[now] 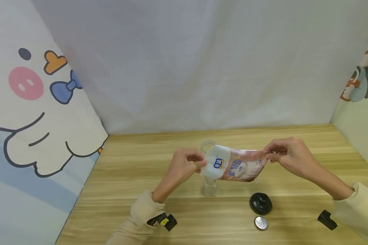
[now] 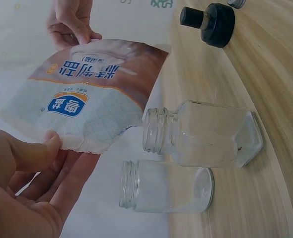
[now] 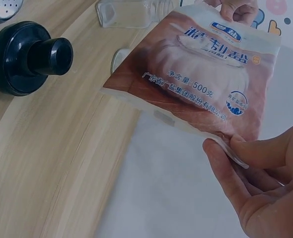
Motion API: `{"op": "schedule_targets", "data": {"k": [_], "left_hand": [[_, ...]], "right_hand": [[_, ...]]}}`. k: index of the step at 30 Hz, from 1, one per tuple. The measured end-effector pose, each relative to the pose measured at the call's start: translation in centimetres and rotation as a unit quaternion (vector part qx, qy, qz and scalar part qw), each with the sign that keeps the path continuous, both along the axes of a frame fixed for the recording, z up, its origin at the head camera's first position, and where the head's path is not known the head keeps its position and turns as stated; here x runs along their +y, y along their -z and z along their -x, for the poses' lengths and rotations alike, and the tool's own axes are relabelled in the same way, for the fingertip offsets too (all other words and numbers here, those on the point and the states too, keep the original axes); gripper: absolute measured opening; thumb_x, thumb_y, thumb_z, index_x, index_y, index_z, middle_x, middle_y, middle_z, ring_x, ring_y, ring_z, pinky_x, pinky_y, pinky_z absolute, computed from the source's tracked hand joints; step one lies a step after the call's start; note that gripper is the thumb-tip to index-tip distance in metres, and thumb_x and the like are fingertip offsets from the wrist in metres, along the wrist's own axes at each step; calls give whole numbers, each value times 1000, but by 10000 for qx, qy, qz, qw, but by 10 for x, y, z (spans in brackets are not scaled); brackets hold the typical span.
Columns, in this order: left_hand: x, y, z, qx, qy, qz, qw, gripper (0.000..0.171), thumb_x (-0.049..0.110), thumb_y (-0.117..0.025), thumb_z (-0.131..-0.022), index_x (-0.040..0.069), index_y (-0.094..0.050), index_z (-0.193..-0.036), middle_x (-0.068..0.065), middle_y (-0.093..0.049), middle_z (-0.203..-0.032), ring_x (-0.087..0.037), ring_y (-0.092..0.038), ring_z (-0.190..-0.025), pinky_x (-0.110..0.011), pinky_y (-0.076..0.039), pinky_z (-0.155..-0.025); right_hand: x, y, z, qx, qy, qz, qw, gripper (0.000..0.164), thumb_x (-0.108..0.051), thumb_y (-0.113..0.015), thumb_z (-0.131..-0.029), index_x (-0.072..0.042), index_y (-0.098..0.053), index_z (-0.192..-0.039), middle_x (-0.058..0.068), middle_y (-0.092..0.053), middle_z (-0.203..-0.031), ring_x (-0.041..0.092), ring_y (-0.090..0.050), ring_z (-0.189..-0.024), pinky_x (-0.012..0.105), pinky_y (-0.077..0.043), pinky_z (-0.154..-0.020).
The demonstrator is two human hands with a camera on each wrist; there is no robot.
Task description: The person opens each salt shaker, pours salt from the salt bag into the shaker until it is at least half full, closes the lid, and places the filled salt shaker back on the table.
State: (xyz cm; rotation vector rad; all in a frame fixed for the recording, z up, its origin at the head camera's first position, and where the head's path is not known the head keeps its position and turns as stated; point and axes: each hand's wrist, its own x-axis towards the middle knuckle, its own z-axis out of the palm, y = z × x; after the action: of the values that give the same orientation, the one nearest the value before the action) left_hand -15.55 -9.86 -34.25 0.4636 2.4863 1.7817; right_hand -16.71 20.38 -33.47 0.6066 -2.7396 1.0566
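Both hands hold a salt bag [image 1: 237, 166], printed pale blue and brown, in the air above the table. My left hand [image 1: 182, 165] pinches its pale blue end between thumb and fingers. At the brown end, my right hand [image 1: 289, 154] pinches the edge near a corner. The bag lies tilted sideways over a square glass bottle [image 2: 213, 134] with an uncapped threaded neck. In the left wrist view a corner of the bag is at the bottle's mouth; whether they touch, I cannot tell. Any salt flow is not visible. Beside the bottle stands an uncapped round glass jar [image 2: 166, 191].
A black knobbed lid [image 1: 260, 203] lies on the wooden table [image 1: 125, 204], right of the bottle. In front of it is a silver cap with holes [image 1: 261, 223]. A pale curtain [image 1: 187, 68] rises behind the table, with cartoon-printed cloth [image 1: 79, 119] at left.
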Motion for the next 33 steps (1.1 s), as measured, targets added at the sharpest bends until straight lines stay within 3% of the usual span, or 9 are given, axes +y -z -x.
{"op": "schedule_targets", "data": {"k": [8, 15, 23, 28, 33], "left_hand": [[0, -1, 0, -14, -33, -47, 10000, 5, -11, -66, -79, -7, -67, -81, -20, -68, -83, -35, -67, -77, -41, -60, -60], [-1, -2, -1, 17, 17, -21, 10000, 5, -11, -66, -80, -6, -67, -80, -20, -68, -83, -34, -67, -77, -36, -60, -59], [-5, 34, 19, -25, 19, -111, 9999, 5, -6, -70, -79, -2, -69, -82, -14, -69, -84, -26, -68, -77, -39, -60, -60], [-6, 37, 19, 31, 71, -29, 10000, 3, -1, -71, -81, 0, -70, -83, -9, -69, -83, -19, -67, -74, -30, -59, -57], [-6, 36, 19, 42, 97, 35, 9999, 4, 2, -71, -81, 0, -70, -84, -7, -69, -82, -16, -67, -72, -28, -58, -56]], "right_hand": [[-1, -2, -2, 103, 48, -7, 9999, 13, 6, -69, -79, -7, -71, -80, 4, -68, -77, 10, -62, -66, 21, -55, -57], [-3, -6, -3, 129, 54, 22, 9999, 16, 9, -68, -78, -7, -71, -79, 2, -68, -77, 11, -62, -66, 21, -55, -57], [-3, -5, -2, 194, 49, -2, 9998, 17, 9, -68, -79, -8, -71, -79, 0, -68, -76, 10, -62, -67, 21, -55, -57], [-2, -3, -2, 255, 51, -12, 9997, 16, 8, -69, -79, -8, -71, -79, 1, -68, -76, 10, -63, -67, 21, -55, -57], [-2, -2, -2, 291, 48, 11, 9996, 16, 7, -69, -79, -8, -71, -79, 2, -68, -76, 10, -63, -66, 21, -55, -56]]}}
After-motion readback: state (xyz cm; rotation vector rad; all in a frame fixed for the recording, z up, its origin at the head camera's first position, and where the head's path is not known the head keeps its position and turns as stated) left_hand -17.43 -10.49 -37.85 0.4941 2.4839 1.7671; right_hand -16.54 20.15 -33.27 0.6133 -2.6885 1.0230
